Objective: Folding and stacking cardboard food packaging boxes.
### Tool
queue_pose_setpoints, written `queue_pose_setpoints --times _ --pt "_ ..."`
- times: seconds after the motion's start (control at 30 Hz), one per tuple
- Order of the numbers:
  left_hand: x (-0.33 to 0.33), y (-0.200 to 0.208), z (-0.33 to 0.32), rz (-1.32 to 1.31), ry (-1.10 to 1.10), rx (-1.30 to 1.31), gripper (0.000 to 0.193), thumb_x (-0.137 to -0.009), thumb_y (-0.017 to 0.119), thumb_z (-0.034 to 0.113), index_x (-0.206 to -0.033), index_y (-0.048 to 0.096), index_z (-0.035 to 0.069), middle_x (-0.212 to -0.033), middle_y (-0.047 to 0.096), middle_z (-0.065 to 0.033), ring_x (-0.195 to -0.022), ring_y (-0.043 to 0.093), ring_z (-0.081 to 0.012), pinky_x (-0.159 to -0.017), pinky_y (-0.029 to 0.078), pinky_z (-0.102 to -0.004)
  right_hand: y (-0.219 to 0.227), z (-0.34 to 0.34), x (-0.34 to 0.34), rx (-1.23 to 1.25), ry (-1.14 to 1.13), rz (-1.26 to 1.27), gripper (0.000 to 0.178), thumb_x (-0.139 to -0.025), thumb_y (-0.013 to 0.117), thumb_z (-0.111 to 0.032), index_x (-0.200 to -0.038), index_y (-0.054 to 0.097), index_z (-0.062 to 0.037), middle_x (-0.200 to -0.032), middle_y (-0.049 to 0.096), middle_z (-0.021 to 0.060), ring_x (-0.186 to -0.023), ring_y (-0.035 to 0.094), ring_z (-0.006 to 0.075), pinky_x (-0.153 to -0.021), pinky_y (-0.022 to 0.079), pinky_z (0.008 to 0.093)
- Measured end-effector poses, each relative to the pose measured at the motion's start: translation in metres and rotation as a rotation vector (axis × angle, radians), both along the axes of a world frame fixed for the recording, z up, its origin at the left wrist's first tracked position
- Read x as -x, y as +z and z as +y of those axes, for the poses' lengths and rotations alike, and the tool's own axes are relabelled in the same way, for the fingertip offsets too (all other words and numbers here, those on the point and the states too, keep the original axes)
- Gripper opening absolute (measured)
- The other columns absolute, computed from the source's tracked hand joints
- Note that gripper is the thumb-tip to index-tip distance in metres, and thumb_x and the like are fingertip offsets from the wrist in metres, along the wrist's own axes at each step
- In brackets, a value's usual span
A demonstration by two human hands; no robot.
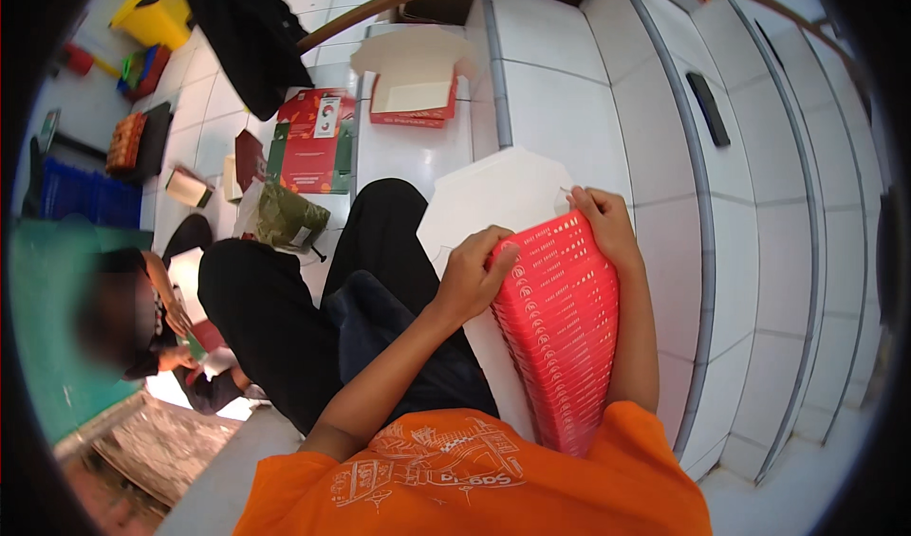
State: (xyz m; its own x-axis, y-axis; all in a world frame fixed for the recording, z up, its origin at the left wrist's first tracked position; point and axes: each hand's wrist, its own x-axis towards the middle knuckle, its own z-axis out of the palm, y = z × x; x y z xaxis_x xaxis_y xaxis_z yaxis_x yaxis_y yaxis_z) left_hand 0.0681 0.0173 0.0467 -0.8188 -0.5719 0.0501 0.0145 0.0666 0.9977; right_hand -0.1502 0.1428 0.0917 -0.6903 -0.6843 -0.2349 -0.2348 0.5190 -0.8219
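Note:
A long stack of nested red cardboard boxes [560, 332] stands beside my right thigh, against my orange shirt. At the stack's far end, a white open lid [498, 194] spreads out, its inner face showing. My left hand [474, 275] is closed on the left corner of the end box, thumb on the red side and fingers over the rim. On the right corner, my right hand [604, 225] pinches the same box near the lid's fold. Fingertips of both hands are partly hidden behind the edge.
Ahead, an open red box with a white inside [413, 97] sits on a tiled step. Flat red-and-green printed cardboard [311, 142] and a plastic bag with green contents [288, 215] lie left of it. Tiled steps [664, 157] rise rightward, holding a dark oblong object [707, 109]. Another person [166, 308] sits at left.

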Motion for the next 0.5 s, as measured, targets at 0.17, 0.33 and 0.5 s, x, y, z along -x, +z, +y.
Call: queue_pose_setpoints --times 0.17,0.33,0.5 --pt "0.0 -0.013 0.008 0.121 0.077 0.292 0.032 -0.09 0.071 0.032 -0.092 0.06 0.002 -0.084 0.061 -0.0152 -0.078 0.058 -0.032 -0.076 0.046 -0.0427 0.005 0.005 -0.003 0.096 0.089 -0.066 0.045 -0.105 0.05 -0.036 -0.082 0.064 0.0005 -0.099 0.069 0.0085 -0.09 0.06 0.0146 -0.086 0.046 0.0282" --pt "0.011 -0.02 0.032 0.118 0.151 0.251 0.033 -0.093 0.066 0.032 -0.086 0.053 0.002 -0.079 0.054 -0.0162 -0.076 0.054 -0.0346 -0.073 0.043 -0.0446 0.01 0.02 0.016 -0.043 0.162 -0.123 0.052 -0.108 0.041 -0.041 -0.093 0.066 0.0025 -0.108 0.071 0.012 -0.094 0.061 0.0198 -0.091 0.047 0.0338" --pt "0.028 -0.026 0.046 0.231 0.225 0.195 0.033 -0.093 0.065 0.03 -0.083 0.049 0.003 -0.077 0.05 -0.0164 -0.073 0.051 -0.0358 -0.071 0.04 -0.045 0.077 -0.035 -0.004 -0.299 0.555 1.156 0.021 -0.102 0.053 -0.012 -0.105 0.066 0.0033 -0.128 0.064 0.0226 -0.119 0.062 0.0349 -0.103 0.046 0.0398"
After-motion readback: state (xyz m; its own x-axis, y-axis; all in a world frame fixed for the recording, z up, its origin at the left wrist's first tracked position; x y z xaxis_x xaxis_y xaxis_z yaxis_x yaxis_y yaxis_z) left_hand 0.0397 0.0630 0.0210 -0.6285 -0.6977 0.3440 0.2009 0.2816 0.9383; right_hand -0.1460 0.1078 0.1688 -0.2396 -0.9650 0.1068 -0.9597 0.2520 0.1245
